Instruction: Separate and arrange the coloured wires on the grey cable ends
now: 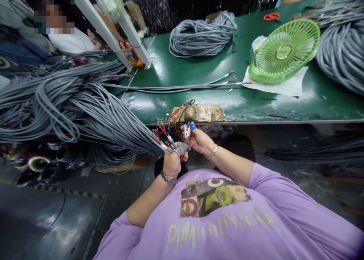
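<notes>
My left hand is closed around a grey cable, whose end points toward my right hand. Beside it, more cable ends show bared red, blue and dark wires. My right hand, a blue cover on one fingertip, is closed close to the cable end, where thin wires show; what its fingers grip is too small to make out. A pale pink clip-like piece stands just left of those fingers. A large bundle of grey cables runs from the left up to my left hand.
On the green table lie a wooden block at the front edge, loose cables and a coiled cable. A green fan, orange-handled scissors and another coil are on the right. A white post rises behind.
</notes>
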`<action>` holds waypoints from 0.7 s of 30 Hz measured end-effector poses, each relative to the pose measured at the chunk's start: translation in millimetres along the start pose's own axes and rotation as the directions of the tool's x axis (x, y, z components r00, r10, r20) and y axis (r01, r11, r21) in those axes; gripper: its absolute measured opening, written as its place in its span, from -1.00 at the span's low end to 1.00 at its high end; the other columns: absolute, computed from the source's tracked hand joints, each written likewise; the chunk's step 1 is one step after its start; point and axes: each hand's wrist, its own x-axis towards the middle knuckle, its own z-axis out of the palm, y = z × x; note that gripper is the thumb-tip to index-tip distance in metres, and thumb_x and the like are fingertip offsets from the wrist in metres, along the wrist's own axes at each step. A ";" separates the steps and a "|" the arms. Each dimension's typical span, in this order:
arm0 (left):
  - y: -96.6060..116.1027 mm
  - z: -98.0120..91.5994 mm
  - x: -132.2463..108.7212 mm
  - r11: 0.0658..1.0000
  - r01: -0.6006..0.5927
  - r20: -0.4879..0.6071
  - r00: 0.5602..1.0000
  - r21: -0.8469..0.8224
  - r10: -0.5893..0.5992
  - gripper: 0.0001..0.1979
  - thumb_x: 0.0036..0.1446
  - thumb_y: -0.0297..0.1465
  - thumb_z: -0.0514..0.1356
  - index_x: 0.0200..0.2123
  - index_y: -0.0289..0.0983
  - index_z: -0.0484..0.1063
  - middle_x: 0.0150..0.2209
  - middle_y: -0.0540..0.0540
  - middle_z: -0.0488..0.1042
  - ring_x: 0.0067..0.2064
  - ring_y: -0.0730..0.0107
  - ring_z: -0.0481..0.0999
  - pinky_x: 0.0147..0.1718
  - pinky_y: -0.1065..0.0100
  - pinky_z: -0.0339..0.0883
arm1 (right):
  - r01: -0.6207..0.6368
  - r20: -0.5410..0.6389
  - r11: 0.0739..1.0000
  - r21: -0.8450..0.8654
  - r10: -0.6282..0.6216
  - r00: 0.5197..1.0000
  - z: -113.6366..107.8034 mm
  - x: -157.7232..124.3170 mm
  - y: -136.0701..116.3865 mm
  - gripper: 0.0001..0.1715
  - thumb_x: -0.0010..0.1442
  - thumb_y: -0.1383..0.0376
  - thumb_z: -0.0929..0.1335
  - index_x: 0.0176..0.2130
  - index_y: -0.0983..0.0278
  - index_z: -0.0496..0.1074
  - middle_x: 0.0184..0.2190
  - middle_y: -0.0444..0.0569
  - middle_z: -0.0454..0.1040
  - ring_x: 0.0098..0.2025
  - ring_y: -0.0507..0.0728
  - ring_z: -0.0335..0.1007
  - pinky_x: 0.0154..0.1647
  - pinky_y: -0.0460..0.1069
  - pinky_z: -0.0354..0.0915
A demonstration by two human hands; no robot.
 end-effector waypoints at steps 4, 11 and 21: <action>-0.9 -0.4 -0.2 1.000 0.005 0.008 1.000 0.012 -0.005 -0.76 -0.08 -0.27 0.28 -0.61 -0.30 0.37 -0.74 0.07 0.30 -0.71 0.60 0.21 -0.71 0.51 0.07 | 0.043 -0.023 0.999 0.006 -0.043 0.999 3.9 -0.5 0.3 -0.57 0.09 -0.01 0.42 -0.45 0.33 0.44 -0.57 -0.12 0.40 -0.55 -0.04 0.25 -0.54 -0.13 0.21; -3.7 -2.4 -0.6 1.000 0.002 0.013 1.000 0.001 -0.002 -0.78 -0.06 -0.30 0.28 -0.60 -0.30 0.38 -0.73 0.07 0.32 -0.70 0.59 0.23 -0.71 0.50 0.09 | -0.008 0.016 1.000 0.019 0.008 1.000 -1.2 -1.1 2.7 -0.51 0.14 -0.07 0.35 -0.42 0.31 0.44 -0.53 -0.11 0.42 -0.56 -0.03 0.22 -0.56 -0.13 0.20; 0.5 -4.9 -13.0 0.998 -0.068 0.006 0.998 0.020 0.068 -0.73 0.02 -0.28 0.26 -0.61 -0.30 0.37 -0.71 0.06 0.33 -0.68 0.59 0.25 -0.69 0.50 0.10 | -0.079 0.148 0.997 -0.019 0.081 0.986 -11.3 -6.5 -1.4 -0.48 0.19 -0.11 0.28 -0.28 0.27 0.48 -0.39 -0.05 0.46 -0.47 0.00 0.29 -0.52 -0.13 0.19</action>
